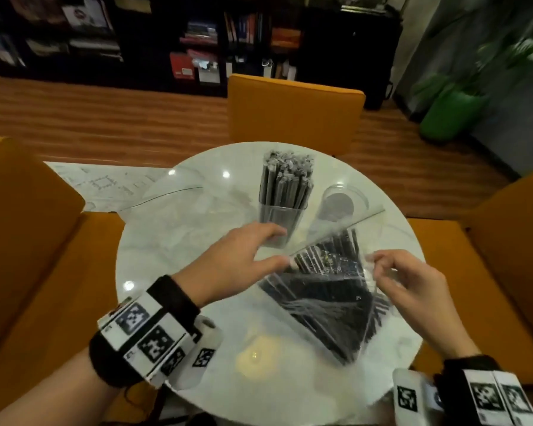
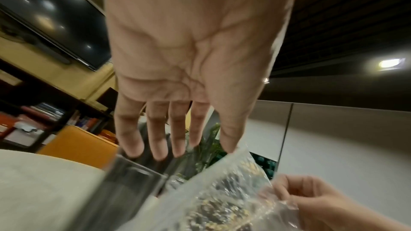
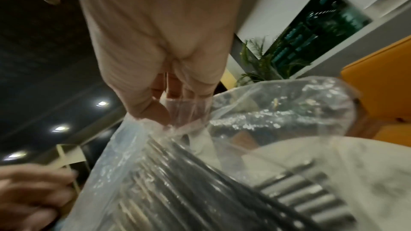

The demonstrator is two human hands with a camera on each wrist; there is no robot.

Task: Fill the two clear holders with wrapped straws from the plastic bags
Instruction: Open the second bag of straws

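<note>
A square clear holder (image 1: 285, 192) packed with grey wrapped straws stands at the table's far middle. To its right is a round clear holder (image 1: 342, 201) with no straws showing in it. A clear plastic bag (image 1: 326, 302) of black wrapped straws lies in front of them, its mouth toward the holders. My right hand (image 1: 374, 261) pinches the bag's right edge, as the right wrist view shows (image 3: 169, 111). My left hand (image 1: 274, 245) is spread with straight fingers by the square holder's base (image 2: 133, 178), and its thumb touches the bag's mouth (image 2: 222, 199).
A round white marble table (image 1: 173, 272) carries everything. A flat, empty-looking clear bag (image 1: 166, 204) lies at its left. Orange chairs stand behind (image 1: 296, 112), left (image 1: 22, 241) and right (image 1: 490, 256). A printed sheet (image 1: 105, 182) lies at the left, and a green pot (image 1: 450, 115) stands at the back right.
</note>
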